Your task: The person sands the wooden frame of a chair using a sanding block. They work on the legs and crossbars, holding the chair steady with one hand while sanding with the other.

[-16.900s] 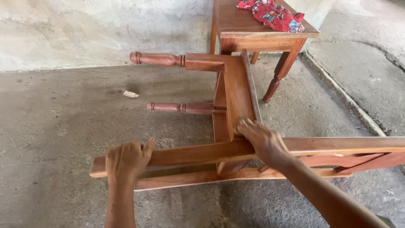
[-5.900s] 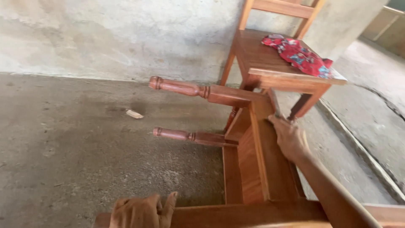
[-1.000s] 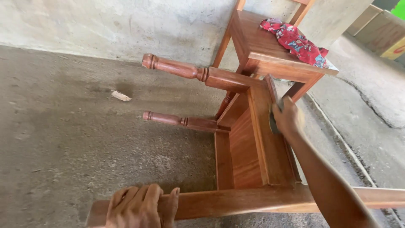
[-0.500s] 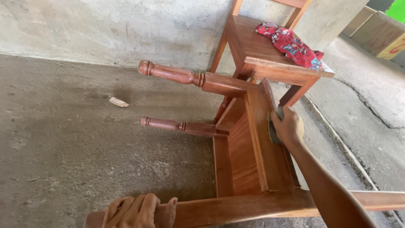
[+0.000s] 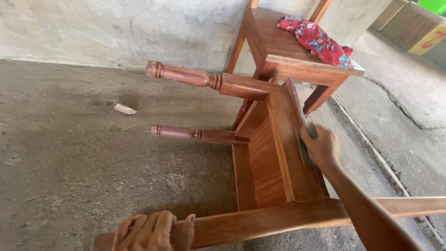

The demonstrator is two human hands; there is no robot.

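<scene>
Since half a second ago, the right hand (image 5: 320,148) has slid down the seat frame toward the camera, and the view has drawn slightly closer; the left hand keeps its grip at the bottom edge.

Far left: bare concrete floor (image 5: 69,153), with a small pale scrap (image 5: 125,109) lying loose on it, well apart from the work. A rough grey wall (image 5: 116,28) closes the background.

Lower left: left hand (image 5: 152,231), fingers curled together and clamped over the end of the chair's long rail (image 5: 278,221), which runs across the bottom of the view.

Centre: wooden chair (image 5: 267,162), reddish-brown, lying on its side on the floor. Two turned legs (image 5: 186,76) point left, one above the other, the lower (image 5: 195,134) close to the floor. The underside of the seat frame faces the camera.

Centre right: right hand pressed flat against the outer edge of the seat frame, fingers together and closed over a dark sanding pad (image 5: 305,149), which touches the wood.

Upper right: a second wooden chair (image 5: 278,51) standing upright, just beside the overturned one, with a red patterned cloth (image 5: 318,41) lying crumpled on its seat. A crack (image 5: 409,116) runs across the floor at right.
</scene>
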